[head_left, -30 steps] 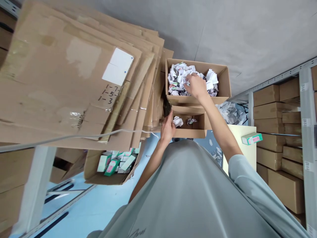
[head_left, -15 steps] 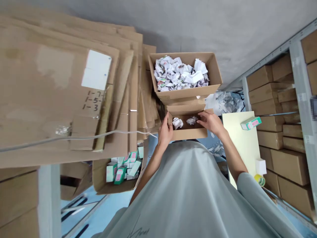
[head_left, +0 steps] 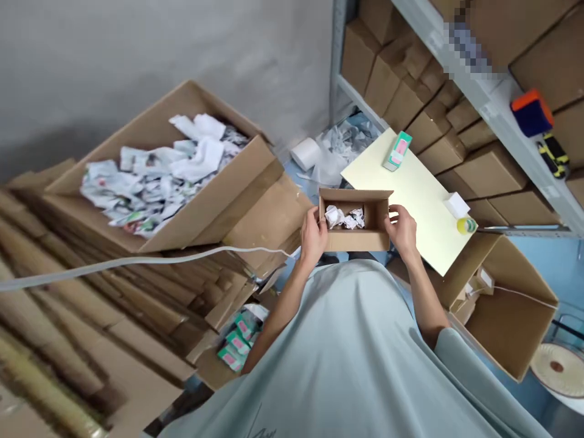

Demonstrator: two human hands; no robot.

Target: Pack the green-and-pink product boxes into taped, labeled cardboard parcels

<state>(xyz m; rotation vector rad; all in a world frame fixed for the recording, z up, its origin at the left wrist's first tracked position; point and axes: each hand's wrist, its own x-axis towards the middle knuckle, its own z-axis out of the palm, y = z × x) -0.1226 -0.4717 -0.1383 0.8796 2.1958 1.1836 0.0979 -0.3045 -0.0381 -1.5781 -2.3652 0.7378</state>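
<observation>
A small open cardboard box (head_left: 358,242) is held in front of my body, between both hands. Crumpled printed paper (head_left: 345,218) lies inside it, towards its left end, with bare cardboard at the right. My left hand (head_left: 314,234) grips the left end, thumb near the rim. The right end is gripped by my right hand (head_left: 401,229), its fingers curled at the wall. Up and to the left, a large carton (head_left: 214,204) holds a heap of crumpled paper (head_left: 168,176).
A pale yellow tabletop (head_left: 410,201) at the right bears a green-and-white box (head_left: 398,151), a white box (head_left: 456,205) and yellow tape (head_left: 466,225). Beyond stands a shelf of cartons (head_left: 493,170). An open carton (head_left: 515,310) is lower right. A white cable (head_left: 182,258) crosses the left.
The view has turned right, towards the tabletop and shelf. My right hand has moved from inside the small box to its right end. The two paper wads now lie closer together.
</observation>
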